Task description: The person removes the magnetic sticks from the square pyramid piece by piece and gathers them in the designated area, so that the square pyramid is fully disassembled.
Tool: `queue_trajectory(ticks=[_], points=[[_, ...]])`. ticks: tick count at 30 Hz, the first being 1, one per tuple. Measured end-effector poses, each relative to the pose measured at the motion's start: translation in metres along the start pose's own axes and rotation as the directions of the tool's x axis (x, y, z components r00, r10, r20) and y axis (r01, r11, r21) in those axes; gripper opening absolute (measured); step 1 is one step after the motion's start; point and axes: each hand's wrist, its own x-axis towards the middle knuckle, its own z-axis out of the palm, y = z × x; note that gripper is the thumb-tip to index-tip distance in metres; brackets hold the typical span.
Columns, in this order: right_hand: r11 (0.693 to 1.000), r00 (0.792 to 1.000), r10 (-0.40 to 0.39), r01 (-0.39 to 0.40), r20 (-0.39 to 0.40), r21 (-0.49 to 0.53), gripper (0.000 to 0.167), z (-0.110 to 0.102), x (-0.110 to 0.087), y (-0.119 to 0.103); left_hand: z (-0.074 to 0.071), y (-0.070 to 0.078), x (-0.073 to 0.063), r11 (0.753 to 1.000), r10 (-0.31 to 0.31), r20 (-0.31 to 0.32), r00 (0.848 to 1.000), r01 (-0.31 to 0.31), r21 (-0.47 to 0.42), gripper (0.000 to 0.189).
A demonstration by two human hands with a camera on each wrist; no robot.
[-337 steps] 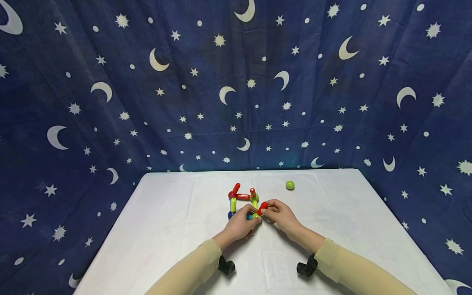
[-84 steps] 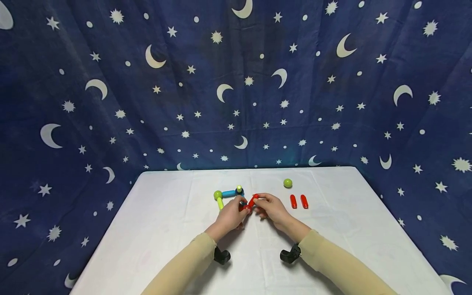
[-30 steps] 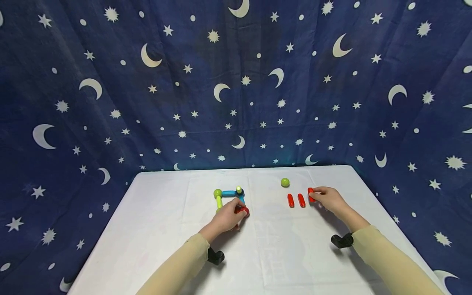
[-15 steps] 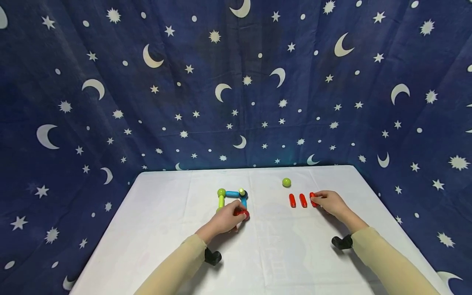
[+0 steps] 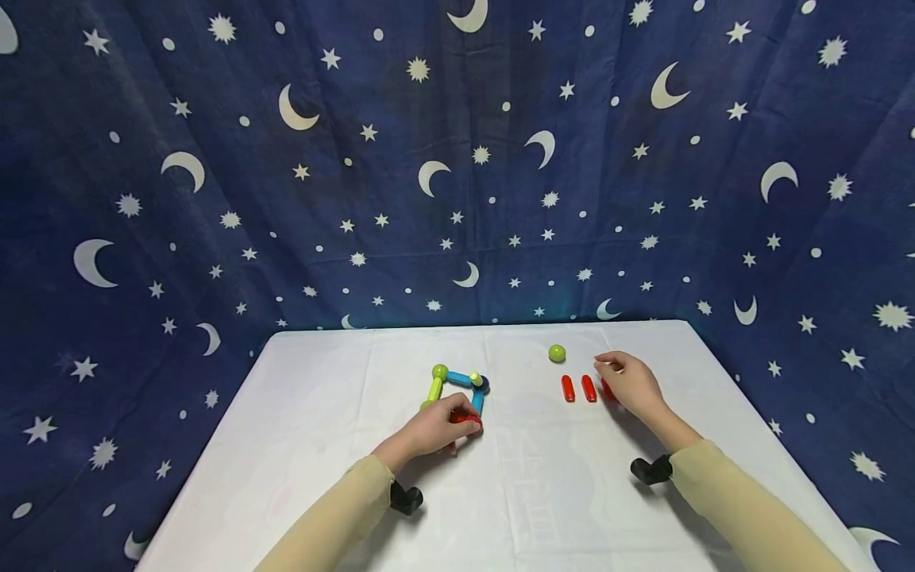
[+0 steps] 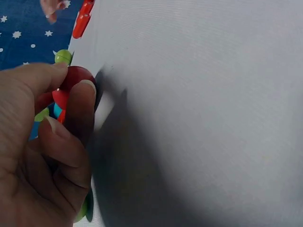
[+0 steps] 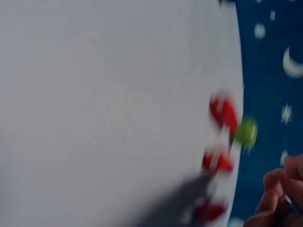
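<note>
My left hand (image 5: 431,423) pinches a red ball (image 6: 71,81) at the near right corner of a four-sided frame of magnetic sticks and balls; part of the near side is hidden behind the fingers. The frame shows blue sticks (image 5: 460,380), a yellow-green stick (image 5: 435,389), a green ball (image 5: 440,372) and a dark blue ball (image 5: 485,385). Another yellow-green stick (image 5: 476,379) stands up at the dark blue corner. My right hand (image 5: 632,387) holds nothing, its fingers loosely bent above a red stick (image 5: 608,391). Beside that lie two more red sticks (image 5: 589,388) in a row.
A loose green ball (image 5: 557,353) lies behind the row of red sticks. The white-covered table (image 5: 543,492) ends at a dark blue star-and-moon curtain (image 5: 457,199) at the back and sides. A black wrist camera (image 5: 406,499) hangs under each forearm.
Three red sticks have come off the frame into a row on the right. My right hand has let go of the last one and lifted slightly. My left hand has turned the frame a little.
</note>
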Motion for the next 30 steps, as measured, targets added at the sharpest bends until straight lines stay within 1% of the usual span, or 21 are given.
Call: queue_trajectory(ticks=[1, 3, 5, 8, 10, 12, 13, 16, 18, 22, 24, 27, 30], points=[[0.999, 0.999, -0.032, 0.032, 0.006, 0.018, 0.037, 0.006, -0.001, -0.009, 0.000, 0.000, 0.000, 1.000, 0.003, 0.008, 1.000, -0.003, 0.000, 0.008], [0.993, 0.993, -0.107, 0.104, 0.045, 0.058, 0.035, 0.020, -0.004, -0.027, -0.001, 0.001, 0.000, 1.000, 0.008, 0.023, 1.000, -0.008, 0.004, 0.007], [0.980, 0.978, -0.185, 0.176, 0.096, 0.089, 0.034, 0.037, -0.008, -0.046, -0.001, 0.003, 0.000, 1.000, 0.003, 0.037, 0.999, -0.004, 0.011, 0.006], [0.959, 0.944, -0.277, 0.260, 0.177, 0.114, 0.037, 0.062, -0.014, -0.072, -0.002, 0.006, 0.000, 0.999, -0.007, 0.049, 0.999, 0.005, 0.046, 0.008], [0.948, 0.924, -0.315, 0.298, 0.216, 0.111, 0.039, 0.077, -0.017, -0.085, -0.002, 0.009, 0.000, 0.996, -0.015, 0.049, 0.999, 0.011, 0.084, 0.009], [0.945, 0.915, -0.326, 0.307, 0.239, 0.114, 0.039, 0.088, -0.019, -0.094, -0.003, 0.010, 0.000, 0.993, -0.017, 0.048, 0.999, 0.012, 0.115, 0.009], [0.944, 0.914, -0.328, 0.310, 0.240, 0.110, 0.037, 0.093, -0.020, -0.097, -0.003, 0.011, 0.000, 0.992, -0.017, 0.048, 0.999, 0.011, 0.128, 0.009], [0.948, 0.922, -0.317, 0.301, 0.224, 0.102, 0.029, 0.103, -0.021, -0.102, -0.003, 0.011, 0.000, 0.987, -0.013, 0.041, 0.999, 0.006, 0.159, 0.010], [0.951, 0.929, -0.307, 0.289, 0.209, 0.110, 0.024, 0.105, -0.022, -0.103, -0.005, 0.010, 0.000, 0.985, -0.009, 0.031, 0.999, 0.004, 0.172, 0.010], [0.958, 0.944, -0.259, 0.222, 0.206, 0.183, 0.020, 0.107, -0.022, -0.101, -0.013, 0.007, 0.000, 0.978, 0.008, -0.002, 1.000, -0.007, 0.208, 0.010], [0.956, 0.951, -0.229, 0.180, 0.206, 0.231, 0.021, 0.108, -0.021, -0.098, -0.017, 0.007, 0.001, 0.973, 0.010, -0.023, 1.000, -0.004, 0.230, 0.014], [0.944, 0.961, -0.186, 0.118, 0.204, 0.307, 0.023, 0.110, -0.020, -0.094, -0.018, 0.007, 0.003, 0.961, 0.009, -0.071, 0.997, 0.011, 0.275, 0.024], [0.922, 0.966, -0.140, 0.047, 0.218, 0.384, 0.025, 0.114, -0.019, -0.091, -0.012, 0.009, 0.006, 0.964, -0.005, -0.112, 0.994, 0.035, 0.262, 0.035]])
